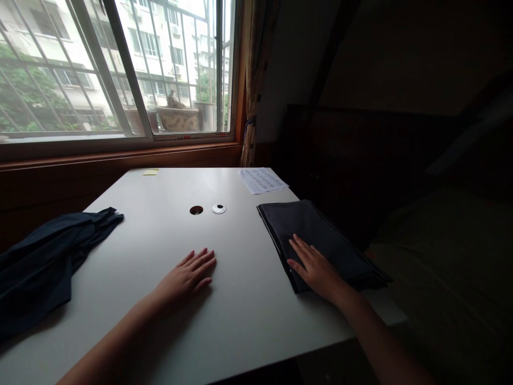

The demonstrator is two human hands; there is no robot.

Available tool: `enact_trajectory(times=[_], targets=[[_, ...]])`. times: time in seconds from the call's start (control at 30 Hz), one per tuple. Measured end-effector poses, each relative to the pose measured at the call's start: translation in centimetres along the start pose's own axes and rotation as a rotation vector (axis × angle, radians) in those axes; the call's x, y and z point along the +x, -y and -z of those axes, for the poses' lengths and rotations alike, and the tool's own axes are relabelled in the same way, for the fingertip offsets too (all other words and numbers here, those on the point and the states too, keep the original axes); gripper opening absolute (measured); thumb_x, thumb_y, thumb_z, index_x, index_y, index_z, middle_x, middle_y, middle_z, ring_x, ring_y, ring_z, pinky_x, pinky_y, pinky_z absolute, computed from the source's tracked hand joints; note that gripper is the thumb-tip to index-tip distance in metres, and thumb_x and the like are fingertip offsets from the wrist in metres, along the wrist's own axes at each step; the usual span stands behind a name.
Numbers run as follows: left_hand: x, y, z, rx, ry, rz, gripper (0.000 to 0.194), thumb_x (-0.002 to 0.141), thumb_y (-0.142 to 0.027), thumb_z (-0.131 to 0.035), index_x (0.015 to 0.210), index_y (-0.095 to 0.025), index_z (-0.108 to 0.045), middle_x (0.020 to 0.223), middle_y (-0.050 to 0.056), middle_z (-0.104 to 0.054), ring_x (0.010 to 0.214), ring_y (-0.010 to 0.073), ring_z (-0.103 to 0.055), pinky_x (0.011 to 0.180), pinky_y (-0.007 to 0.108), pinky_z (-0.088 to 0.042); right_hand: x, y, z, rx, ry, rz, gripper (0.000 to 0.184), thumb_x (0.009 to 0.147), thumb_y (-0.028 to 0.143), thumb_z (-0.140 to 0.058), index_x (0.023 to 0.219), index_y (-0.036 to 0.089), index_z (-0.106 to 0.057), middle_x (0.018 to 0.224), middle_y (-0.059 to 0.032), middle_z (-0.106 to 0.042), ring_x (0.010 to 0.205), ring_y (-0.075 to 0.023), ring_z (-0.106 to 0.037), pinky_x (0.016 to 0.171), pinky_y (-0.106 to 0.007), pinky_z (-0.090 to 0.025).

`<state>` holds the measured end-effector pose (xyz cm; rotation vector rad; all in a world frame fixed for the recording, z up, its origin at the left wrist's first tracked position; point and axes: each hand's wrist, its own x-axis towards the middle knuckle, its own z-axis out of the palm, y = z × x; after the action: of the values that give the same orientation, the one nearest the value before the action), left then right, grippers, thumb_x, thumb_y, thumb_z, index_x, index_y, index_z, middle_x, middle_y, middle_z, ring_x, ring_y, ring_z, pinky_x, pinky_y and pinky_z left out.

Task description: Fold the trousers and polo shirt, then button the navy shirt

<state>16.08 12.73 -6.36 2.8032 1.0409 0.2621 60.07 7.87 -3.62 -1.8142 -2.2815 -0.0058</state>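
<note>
My right hand lies palm down on the flat stack of folded dark fabric, at the right side of the white table. Its fingers are loosely spread, gripping nothing. My left hand is also open and empty, palm down over the bare tabletop between that stack and the crumpled navy cloth on the left.

I'd expect the stack to feel soft and bendy, with some weight from its layers, and nothing in it to break. Its upper layers could slide over the lower ones if I pushed sideways. Several layer edges show along its left side, so a pinch at the near-left corner might catch only some of them; for the whole stack I'd want fingers beneath both sides, thumbs on top. The navy cloth looks thinner and limp, easiest to take by its narrow bunched far-right end.
</note>
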Motion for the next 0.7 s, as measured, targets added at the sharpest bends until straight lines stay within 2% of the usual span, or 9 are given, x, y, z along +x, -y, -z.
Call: enact_trajectory(times=[0.2,0.37,0.4,0.47,0.57,0.63,0.7], targets=[[0.3,-0.3,0.1,-0.018,-0.008,-0.009,0.055,0.103,-0.051,-0.036,0.155,-0.033,-0.03,0.163,0.001,-0.027,0.151,0.0261,-0.023,0.123,0.052,-0.02,-3.5,-1.3,-0.7,0.114,-0.062,-0.043,0.063,0.102,0.057,-0.032,0.156,0.025,-0.033,0.162,-0.0097,-0.03,0.149,-0.0276,-0.028,0.119,-0.052,-0.032],[0.0,-0.2,0.2,-0.033,-0.046,-0.014,0.054,0.103,-0.05,-0.039,0.154,-0.034,-0.034,0.161,0.001,-0.031,0.15,0.0257,-0.026,0.124,0.052,-0.019,-7.3,-2.2,-0.5,0.163,-0.054,-0.111,0.063,0.101,0.055,-0.034,0.158,0.031,-0.023,0.166,-0.0027,-0.019,0.149,-0.0249,-0.029,0.119,-0.046,-0.036],[-0.1,-0.3,0.2,-0.035,-0.048,-0.016,0.054,0.103,-0.05,-0.039,0.154,-0.034,-0.034,0.161,0.001,-0.031,0.15,0.0259,-0.027,0.123,0.052,-0.02,-7.8,-2.5,-0.2,0.166,-0.042,-0.126,0.063,0.101,0.056,-0.035,0.158,0.032,-0.024,0.165,-0.0027,-0.022,0.147,-0.0253,-0.033,0.118,-0.046,-0.038],[-0.2,-0.4,0.3,-0.041,-0.05,-0.019,0.054,0.102,-0.05,-0.039,0.153,-0.034,-0.035,0.161,0.002,-0.031,0.15,0.0261,-0.027,0.123,0.052,-0.021,-8.4,-3.4,0.8,0.162,-0.029,-0.158,0.06,0.1,0.056,-0.035,0.154,0.03,-0.036,0.158,-0.0037,-0.038,0.141,-0.0262,-0.044,0.114,-0.045,-0.043],[-0.2,-0.5,0.4,-0.048,-0.047,-0.018,0.053,0.103,-0.049,-0.04,0.154,-0.034,-0.034,0.161,0.002,-0.031,0.15,0.0262,-0.027,0.123,0.052,-0.021,-7.6,-5.0,2.9,0.112,-0.131,-0.195,0.055,0.1,0.055,-0.033,0.139,0.027,-0.058,0.139,-0.0054,-0.062,0.129,-0.0272,-0.057,0.11,-0.044,-0.048],[-0.2,-0.6,0.5,-0.048,-0.036,-0.01,0.053,0.103,-0.049,-0.039,0.153,-0.034,-0.035,0.162,0.002,-0.03,0.15,0.0262,-0.027,0.123,0.053,-0.02,-5.9,-6.0,3.9,0.045,-0.257,-0.178,0.054,0.1,0.052,-0.032,0.136,0.023,-0.06,0.139,-0.0072,-0.061,0.13,-0.0271,-0.056,0.113,-0.043,-0.045],[-0.2,-0.6,0.6,-0.049,-0.028,-0.007,0.053,0.103,-0.05,-0.038,0.153,-0.034,-0.035,0.162,0.002,-0.031,0.15,0.0262,-0.027,0.123,0.054,-0.02,-3.6,-6.7,4.2,-0.041,-0.31,-0.13,0.055,0.101,0.048,-0.03,0.14,0.02,-0.057,0.147,-0.0082,-0.054,0.137,-0.0266,-0.048,0.117,-0.044,-0.038]])
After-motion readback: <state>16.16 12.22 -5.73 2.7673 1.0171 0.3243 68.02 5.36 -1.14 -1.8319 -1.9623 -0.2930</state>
